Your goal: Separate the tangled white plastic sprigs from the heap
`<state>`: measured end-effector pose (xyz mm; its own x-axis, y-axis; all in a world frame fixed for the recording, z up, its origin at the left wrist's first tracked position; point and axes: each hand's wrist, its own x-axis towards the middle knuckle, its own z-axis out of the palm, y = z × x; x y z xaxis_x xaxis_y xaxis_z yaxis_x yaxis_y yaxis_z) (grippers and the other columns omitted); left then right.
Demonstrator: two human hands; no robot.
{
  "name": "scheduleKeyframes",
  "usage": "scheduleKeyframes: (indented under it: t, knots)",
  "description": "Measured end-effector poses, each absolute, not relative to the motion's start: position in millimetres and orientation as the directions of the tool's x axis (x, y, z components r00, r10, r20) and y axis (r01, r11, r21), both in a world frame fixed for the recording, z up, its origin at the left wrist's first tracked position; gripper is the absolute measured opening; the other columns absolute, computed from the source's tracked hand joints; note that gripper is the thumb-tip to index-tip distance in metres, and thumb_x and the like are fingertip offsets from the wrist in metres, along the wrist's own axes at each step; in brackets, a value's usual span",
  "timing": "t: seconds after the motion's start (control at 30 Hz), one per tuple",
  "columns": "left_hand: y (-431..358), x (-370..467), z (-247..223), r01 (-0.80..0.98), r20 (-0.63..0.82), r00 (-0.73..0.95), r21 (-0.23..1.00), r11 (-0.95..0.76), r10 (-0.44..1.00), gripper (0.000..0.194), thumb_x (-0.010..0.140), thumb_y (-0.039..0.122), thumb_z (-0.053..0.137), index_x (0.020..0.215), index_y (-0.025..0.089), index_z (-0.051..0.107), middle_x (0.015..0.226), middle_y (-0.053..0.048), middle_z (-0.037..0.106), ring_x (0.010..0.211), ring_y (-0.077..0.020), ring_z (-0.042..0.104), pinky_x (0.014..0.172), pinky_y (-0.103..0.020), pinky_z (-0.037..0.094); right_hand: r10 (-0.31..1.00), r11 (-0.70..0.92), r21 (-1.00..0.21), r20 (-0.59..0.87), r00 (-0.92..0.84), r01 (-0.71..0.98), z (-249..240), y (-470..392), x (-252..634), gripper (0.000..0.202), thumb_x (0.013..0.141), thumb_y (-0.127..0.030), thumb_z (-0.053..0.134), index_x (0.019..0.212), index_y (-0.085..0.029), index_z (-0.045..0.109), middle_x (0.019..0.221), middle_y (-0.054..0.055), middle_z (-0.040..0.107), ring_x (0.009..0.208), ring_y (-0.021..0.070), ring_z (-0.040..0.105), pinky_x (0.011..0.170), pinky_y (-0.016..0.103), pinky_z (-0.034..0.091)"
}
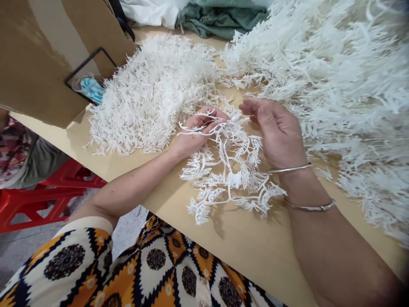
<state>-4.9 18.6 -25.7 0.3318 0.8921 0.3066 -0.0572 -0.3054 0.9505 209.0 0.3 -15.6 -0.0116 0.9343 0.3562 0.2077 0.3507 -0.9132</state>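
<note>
Pinching a white sprig (234, 181) in the left hand (203, 128), right hand (277, 132) just beside it.
Left fingers narrow, closed on the sprig's stems; loose stem ends curve back across the hand, tufted branches spread below the fingertips, toward the body, over the table (249, 251). Right fingers close together, slightly bent, near the sprig's upper tufts; cannot tell whether they touch or grip it. Small pile (153, 94) beyond and left of the left fingers; big pile (338, 89) beyond and right of the right fingers. Box (35, 64) well apart from both, past the small pile.
</note>
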Motion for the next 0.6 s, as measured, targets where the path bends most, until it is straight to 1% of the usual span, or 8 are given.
scheduleKeyframes:
  t: [0.07,0.13,0.2,0.23,0.3,0.4,0.5,0.6]
  knots:
    - [19,-5,-24,-0.041,0.273,0.331,0.961,-0.275,0.903,0.033,0.095,0.054,0.074,0.099,0.021,0.07,0.1,-0.004,0.073,0.09,-0.0124,0.067,0.088,-0.031,0.053,0.943,0.333,-0.919,0.325,-0.074,0.21,-13,-2,206,0.037,0.102,-0.056,0.064,0.117,-0.026,0.079,0.117,0.006,0.08,0.107,0.0201,0.075,0.1,0.042,0.059]
    - [20,-5,-24,-0.047,0.259,0.347,0.965,-0.259,0.901,0.035,0.095,0.055,0.073,0.099,0.02,0.07,0.095,-0.003,0.072,0.085,-0.0118,0.066,0.084,-0.03,0.054,0.946,0.323,-0.911,0.305,-0.109,0.256,-14,-2,203,0.03,0.095,-0.053,0.074,0.105,-0.025,0.079,0.098,0.002,0.077,0.089,0.0171,0.071,0.085,0.036,0.059]
    - [21,-4,-26,-0.059,0.25,0.358,0.968,-0.245,0.9,0.036,0.095,0.056,0.073,0.099,0.02,0.07,0.097,-0.004,0.073,0.087,-0.0121,0.067,0.087,-0.03,0.055,0.953,0.303,-0.916,0.29,-0.09,0.261,-17,1,202,0.022,0.09,-0.047,0.08,0.092,-0.025,0.076,0.08,-0.001,0.068,0.072,0.0139,0.061,0.071,0.032,0.054]
    - [22,-4,-28,-0.077,0.241,0.355,0.97,-0.229,0.903,0.037,0.094,0.056,0.073,0.101,0.02,0.071,0.101,-0.005,0.074,0.091,-0.0126,0.068,0.091,-0.031,0.056,0.957,0.289,-0.927,0.283,-0.061,0.238,-18,3,202,0.021,0.09,-0.045,0.08,0.087,-0.025,0.073,0.075,-0.002,0.064,0.068,0.013,0.056,0.067,0.03,0.051]
    - [25,-3,-33,-0.138,0.213,0.336,0.975,-0.175,0.918,0.04,0.093,0.058,0.073,0.106,0.021,0.07,0.112,-0.006,0.075,0.098,-0.0138,0.071,0.097,-0.032,0.058,0.966,0.254,-0.954,0.258,0.005,0.156,-21,7,203,0.018,0.088,-0.041,0.079,0.084,-0.026,0.07,0.073,-0.003,0.061,0.065,0.0126,0.053,0.063,0.029,0.048]
    - [27,-3,-36,-0.21,0.17,0.317,0.972,-0.106,0.933,0.044,0.094,0.061,0.07,0.116,0.022,0.068,0.121,-0.007,0.074,0.103,-0.0144,0.072,0.099,-0.034,0.06,0.977,0.203,-0.979,0.204,0.065,0.02,-23,11,204,0.015,0.085,-0.038,0.079,0.083,-0.028,0.069,0.073,-0.004,0.062,0.065,0.0124,0.052,0.06,0.027,0.045]
    - [24,-5,-32,-0.182,0.144,0.34,0.98,-0.085,0.929,0.05,0.094,0.061,0.071,0.125,0.023,0.066,0.125,-0.007,0.073,0.105,-0.0137,0.072,0.101,-0.033,0.058,0.984,0.153,-0.988,0.149,0.099,-0.034,-23,11,201,0.011,0.084,-0.033,0.078,0.084,-0.028,0.068,0.076,-0.005,0.065,0.065,0.012,0.054,0.062,0.027,0.047]
    - [20,-6,-27,-0.135,0.112,0.349,0.988,-0.068,0.931,0.056,0.091,0.064,0.072,0.128,0.022,0.064,0.127,-0.009,0.072,0.105,-0.0145,0.071,0.098,-0.033,0.057,0.987,0.117,-0.99,0.107,0.123,-0.08,-22,9,197,0.013,0.083,-0.034,0.078,0.086,-0.028,0.067,0.076,-0.005,0.066,0.066,0.0121,0.057,0.064,0.027,0.049]
